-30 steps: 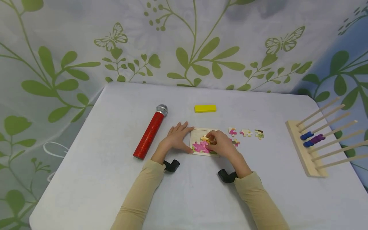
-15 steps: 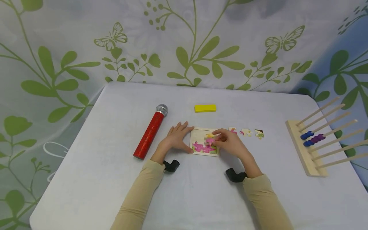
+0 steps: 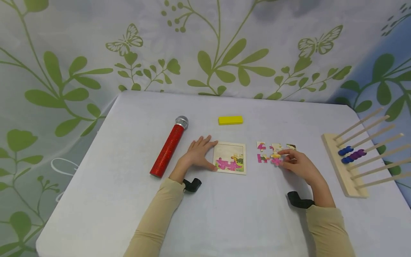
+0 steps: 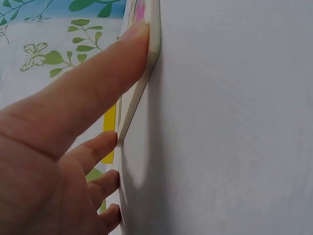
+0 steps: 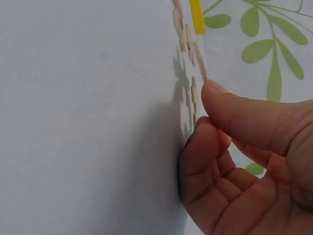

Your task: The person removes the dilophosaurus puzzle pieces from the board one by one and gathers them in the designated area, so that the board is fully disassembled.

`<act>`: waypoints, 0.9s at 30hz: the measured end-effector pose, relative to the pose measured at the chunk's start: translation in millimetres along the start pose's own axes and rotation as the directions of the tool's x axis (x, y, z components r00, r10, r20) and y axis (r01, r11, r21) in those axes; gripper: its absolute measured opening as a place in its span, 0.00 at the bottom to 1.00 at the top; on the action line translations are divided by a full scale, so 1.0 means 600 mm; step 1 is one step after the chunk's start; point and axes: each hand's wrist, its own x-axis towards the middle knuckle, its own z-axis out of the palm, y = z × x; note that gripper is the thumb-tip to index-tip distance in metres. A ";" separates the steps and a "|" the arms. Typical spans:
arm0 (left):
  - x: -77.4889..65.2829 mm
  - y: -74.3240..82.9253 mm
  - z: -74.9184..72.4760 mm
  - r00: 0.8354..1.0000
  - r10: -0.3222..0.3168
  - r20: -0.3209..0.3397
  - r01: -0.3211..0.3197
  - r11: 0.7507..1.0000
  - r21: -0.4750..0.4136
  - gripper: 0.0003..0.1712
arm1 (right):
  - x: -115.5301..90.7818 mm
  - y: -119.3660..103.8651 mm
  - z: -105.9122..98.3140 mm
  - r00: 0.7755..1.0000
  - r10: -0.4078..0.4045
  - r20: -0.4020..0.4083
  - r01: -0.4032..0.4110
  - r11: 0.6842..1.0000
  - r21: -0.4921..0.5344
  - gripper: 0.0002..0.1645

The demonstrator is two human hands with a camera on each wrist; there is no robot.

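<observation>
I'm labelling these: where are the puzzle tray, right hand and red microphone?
Puzzle tray (image 3: 227, 150): head view, bare base.
Right hand (image 3: 300, 164): head view, back of hand.
Red microphone (image 3: 167, 151): head view, mid-handle.

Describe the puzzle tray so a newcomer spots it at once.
On the white table, find the left hand. Touching it on the right lies the puzzle tray: unlike the loose pieces farther right, it is square with a pale wooden border.

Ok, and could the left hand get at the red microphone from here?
Probably yes: the red microphone lies just left of the left hand, with nothing between them, though the hand would likely have to leave the puzzle frame it touches.
</observation>
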 end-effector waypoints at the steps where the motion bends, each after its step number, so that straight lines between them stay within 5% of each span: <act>1: 0.000 0.000 0.000 1.000 0.001 0.001 -0.001 1.000 -0.003 0.54 | -0.001 0.002 -0.001 1.000 0.007 0.000 -0.007 1.000 -0.002 0.25; 9: -0.002 0.001 -0.001 1.000 0.012 0.000 -0.012 1.000 -0.003 0.54 | 0.004 -0.013 0.003 0.997 0.064 -0.038 -0.063 0.998 0.031 0.25; 14: -0.006 0.002 -0.002 1.000 0.013 0.005 -0.013 1.000 -0.010 0.54 | 0.027 -0.042 0.035 1.000 -0.015 -0.008 0.015 0.999 0.041 0.26; 20: -0.005 0.001 0.000 1.000 0.014 0.009 -0.014 1.000 -0.008 0.54 | 0.049 -0.093 0.097 0.985 -0.155 0.077 0.160 0.984 -0.073 0.25; 27: 0.000 0.002 -0.003 1.000 0.005 0.014 -0.005 1.000 -0.001 0.55 | 0.060 -0.117 0.120 0.983 -0.155 0.102 0.168 0.976 -0.136 0.22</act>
